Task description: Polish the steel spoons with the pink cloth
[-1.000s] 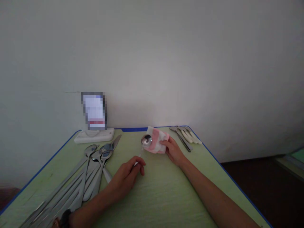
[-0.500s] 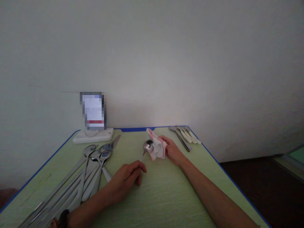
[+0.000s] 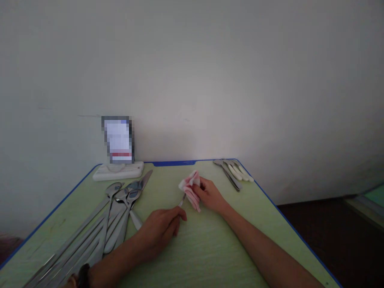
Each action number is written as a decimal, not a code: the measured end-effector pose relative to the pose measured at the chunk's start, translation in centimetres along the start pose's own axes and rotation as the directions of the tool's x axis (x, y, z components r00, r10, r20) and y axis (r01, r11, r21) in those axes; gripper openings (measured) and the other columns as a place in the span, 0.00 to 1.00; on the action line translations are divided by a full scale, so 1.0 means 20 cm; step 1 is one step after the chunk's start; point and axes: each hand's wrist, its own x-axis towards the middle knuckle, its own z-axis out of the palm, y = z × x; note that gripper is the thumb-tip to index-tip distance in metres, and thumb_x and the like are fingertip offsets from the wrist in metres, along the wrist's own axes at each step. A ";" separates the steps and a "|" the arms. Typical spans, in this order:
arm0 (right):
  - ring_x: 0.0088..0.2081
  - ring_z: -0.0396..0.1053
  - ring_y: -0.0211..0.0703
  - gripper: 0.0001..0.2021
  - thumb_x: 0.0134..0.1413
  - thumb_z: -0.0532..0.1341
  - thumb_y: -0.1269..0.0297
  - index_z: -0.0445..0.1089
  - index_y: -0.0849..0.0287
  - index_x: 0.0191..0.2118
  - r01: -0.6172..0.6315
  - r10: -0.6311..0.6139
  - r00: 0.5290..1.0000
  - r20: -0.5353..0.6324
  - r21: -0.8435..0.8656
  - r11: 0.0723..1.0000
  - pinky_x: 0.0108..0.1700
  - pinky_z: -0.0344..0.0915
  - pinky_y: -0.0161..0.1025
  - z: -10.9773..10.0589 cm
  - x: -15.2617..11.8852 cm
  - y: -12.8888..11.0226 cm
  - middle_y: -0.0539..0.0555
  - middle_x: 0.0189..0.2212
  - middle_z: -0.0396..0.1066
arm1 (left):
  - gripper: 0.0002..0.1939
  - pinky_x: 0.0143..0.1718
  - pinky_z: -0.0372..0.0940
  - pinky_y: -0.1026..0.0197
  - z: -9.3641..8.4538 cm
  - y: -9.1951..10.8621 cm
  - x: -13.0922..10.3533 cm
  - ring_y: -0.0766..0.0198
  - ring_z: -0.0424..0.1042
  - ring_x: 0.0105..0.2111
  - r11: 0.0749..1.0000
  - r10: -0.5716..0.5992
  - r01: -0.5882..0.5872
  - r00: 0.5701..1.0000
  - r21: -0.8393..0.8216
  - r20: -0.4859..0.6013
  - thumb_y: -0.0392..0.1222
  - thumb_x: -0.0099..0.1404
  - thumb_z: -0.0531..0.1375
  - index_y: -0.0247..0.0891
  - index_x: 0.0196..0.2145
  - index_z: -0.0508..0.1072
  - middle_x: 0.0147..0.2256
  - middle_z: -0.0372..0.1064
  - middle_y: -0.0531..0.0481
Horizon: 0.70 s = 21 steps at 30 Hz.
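My left hand (image 3: 168, 224) is closed around the handle of a metal spoon (image 3: 182, 200), above the middle of the table. Only a short stretch of the handle shows; the spoon's bowl is hidden under a pink and white cloth (image 3: 191, 188). With its fingers pinched on that cloth, my right hand (image 3: 210, 194) presses it over the spoon's bowl end. To the left of my left hand lies a pile of metal cutlery (image 3: 115, 212), with several spoons and a knife (image 3: 146, 180) in it.
A light green table (image 3: 192, 256) with a blue edge stands against a pale wall (image 3: 210, 80). At the back left, a blurred-out screen (image 3: 118, 140) leans on a white base (image 3: 118, 171). More cutlery (image 3: 232, 172), some pieces with cream handles, lies at the back right.
My right hand has moved left and turned over, folding the cloth over the spoon's bowl, which was in view before. My left hand has hardly moved.
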 end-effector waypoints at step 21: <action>0.33 0.70 0.44 0.10 0.44 0.58 0.58 0.69 0.58 0.28 -0.195 0.291 0.956 0.019 0.784 0.589 0.40 0.65 0.41 -0.08 0.07 0.05 0.52 0.26 0.73 | 0.22 0.27 0.55 0.67 -0.01 -0.01 0.02 0.68 0.61 0.24 0.940 -0.119 0.082 0.988 -0.332 -0.095 0.44 0.67 0.46 0.37 0.56 0.58 0.24 0.67 0.56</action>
